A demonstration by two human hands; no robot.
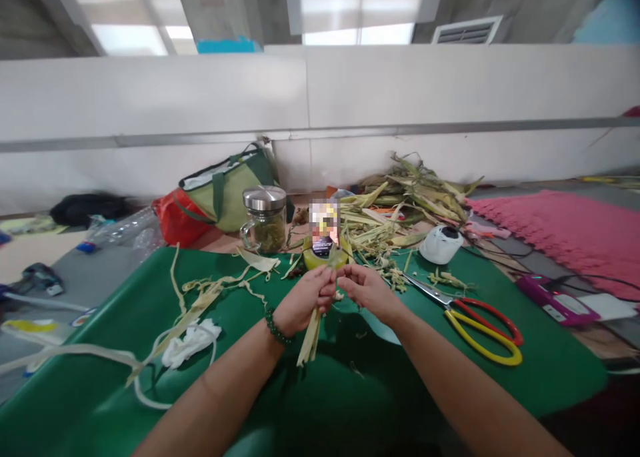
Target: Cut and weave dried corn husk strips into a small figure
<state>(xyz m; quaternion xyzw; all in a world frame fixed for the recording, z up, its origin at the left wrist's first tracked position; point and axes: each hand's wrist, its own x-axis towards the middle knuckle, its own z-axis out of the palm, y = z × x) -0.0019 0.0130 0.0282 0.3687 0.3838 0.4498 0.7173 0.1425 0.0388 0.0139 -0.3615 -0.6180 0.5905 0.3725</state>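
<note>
My left hand (311, 290) is closed around a bundle of pale dried corn husk strips (311, 340), whose ends hang below the fist. A short tip of the bundle sticks out above the fingers. Close beside it, my right hand (367, 290) has its fingers curled and pinched near the bundle's top; whatever they grip is too small to make out. Just beyond both hands, a phone (324, 233) leans upright in a yellow holder (313, 259). Loose husk strips (200, 303) lie to the left, beside a crumpled white tissue (193, 343).
Scissors (465, 313) with red and yellow handles lie right on the green mat (400, 403). Behind are a glass jar (270, 230), a husk pile (420, 190), a white roll-like object (441, 245) and a green bag (227, 190). A purple device (555, 300) sits far right.
</note>
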